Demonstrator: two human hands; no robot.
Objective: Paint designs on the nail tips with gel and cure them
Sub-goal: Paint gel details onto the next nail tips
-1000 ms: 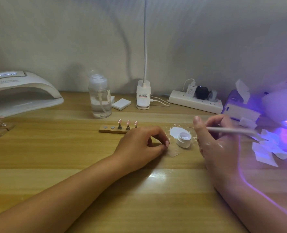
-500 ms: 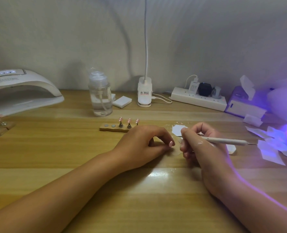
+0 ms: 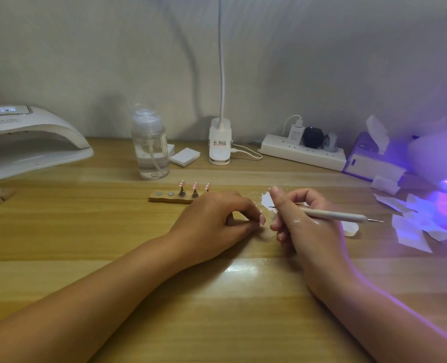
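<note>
Nail tips [image 3: 195,185] — behind left hand [image 3: 217,221], its grasp unclear; right hand [image 3: 303,226] grips pen [image 3: 335,216].

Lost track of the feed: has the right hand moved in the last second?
Yes. The right hand, gripping the thin tool, has shifted left, closer to the wooden nail stand and now almost meeting the left hand.

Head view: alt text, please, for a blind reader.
Right hand holds a pen tool over a wooden table, next to the curled left hand. Behind: three nail tips on a holder, a bottle, a curing lamp at left.
</note>
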